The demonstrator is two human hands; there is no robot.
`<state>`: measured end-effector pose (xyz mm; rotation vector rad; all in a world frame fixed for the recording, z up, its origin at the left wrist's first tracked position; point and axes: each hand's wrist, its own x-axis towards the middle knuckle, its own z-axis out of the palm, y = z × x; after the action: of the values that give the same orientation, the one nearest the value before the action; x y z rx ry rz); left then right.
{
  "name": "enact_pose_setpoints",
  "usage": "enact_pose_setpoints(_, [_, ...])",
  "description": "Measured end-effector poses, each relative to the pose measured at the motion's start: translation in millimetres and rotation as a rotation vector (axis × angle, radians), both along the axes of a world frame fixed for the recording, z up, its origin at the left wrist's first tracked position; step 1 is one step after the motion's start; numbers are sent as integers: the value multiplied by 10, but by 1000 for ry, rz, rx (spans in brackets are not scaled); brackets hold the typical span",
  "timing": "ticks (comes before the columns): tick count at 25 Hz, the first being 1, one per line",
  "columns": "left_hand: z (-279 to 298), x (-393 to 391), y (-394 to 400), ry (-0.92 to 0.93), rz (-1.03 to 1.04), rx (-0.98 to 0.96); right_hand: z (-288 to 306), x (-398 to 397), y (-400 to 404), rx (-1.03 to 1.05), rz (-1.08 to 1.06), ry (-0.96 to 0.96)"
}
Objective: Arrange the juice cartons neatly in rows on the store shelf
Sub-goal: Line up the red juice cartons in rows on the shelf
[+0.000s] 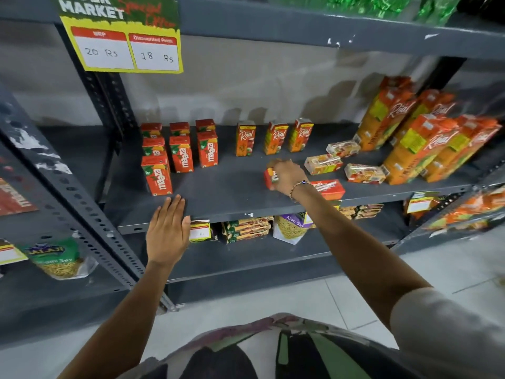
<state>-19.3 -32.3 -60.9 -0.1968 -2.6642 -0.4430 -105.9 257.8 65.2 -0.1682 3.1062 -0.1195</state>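
Observation:
Several small red Maaza cartons (181,154) stand upright in rows at the left of the grey shelf (232,192). Three small orange Real cartons (274,137) stand in a row behind the shelf's middle. My right hand (287,176) is shut on a small red carton (270,177) held just above the shelf's middle. Another red carton (329,189) lies flat right behind my wrist. Three pale cartons (323,164) lie on their sides further right. My left hand (169,228) hovers flat and open at the shelf's front edge, holding nothing.
Tall orange Real cartons (415,143) lean together at the shelf's right end. A yellow price sign (123,42) hangs from the shelf above. Snack packets (247,228) and a bag (291,228) fill the lower shelf. A slotted upright (82,203) stands left of my left hand.

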Motion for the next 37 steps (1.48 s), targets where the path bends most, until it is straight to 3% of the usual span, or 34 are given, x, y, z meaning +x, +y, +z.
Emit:
enact_pose_setpoints(4, [-21, 27, -524, 12, 80, -16, 80, 81, -524, -454, -63, 234])
enact_pose_setpoints(7, [-4, 26, -663, -4, 75, -48, 67, 64, -1007, -774, -170, 294])
enact_pose_setpoints(13, [2, 46, -671, -34, 78, -40, -163, 56, -1776, -1026, -195, 251])
enact_pose_setpoints(18, [3, 47, -664, -82, 79, -4, -252, 38, -1913, -1009, -223, 267])
enact_pose_setpoints(21, [32, 57, -648, -65, 89, 16, -164, 48, -1793, -948, -117, 171])
enact_pose_setpoints(23, [34, 57, -636, -54, 93, 21, -30, -9, -1620, -763, 122, 140])
enact_pose_setpoints(26, [26, 40, -619, -67, 98, 18, 268, -169, -1440, -304, 560, -18])
enact_pose_setpoints(28, [14, 45, -633, -72, 95, 23, 383, -237, -1463, -151, 657, -95])
enact_pose_setpoints(33, [2, 41, -656, -82, 97, 15, 488, -357, -1518, -62, 705, -67])
enact_pose_setpoints(37, [24, 31, -658, -87, 100, 8, 507, -413, -1609, -68, 494, -162])
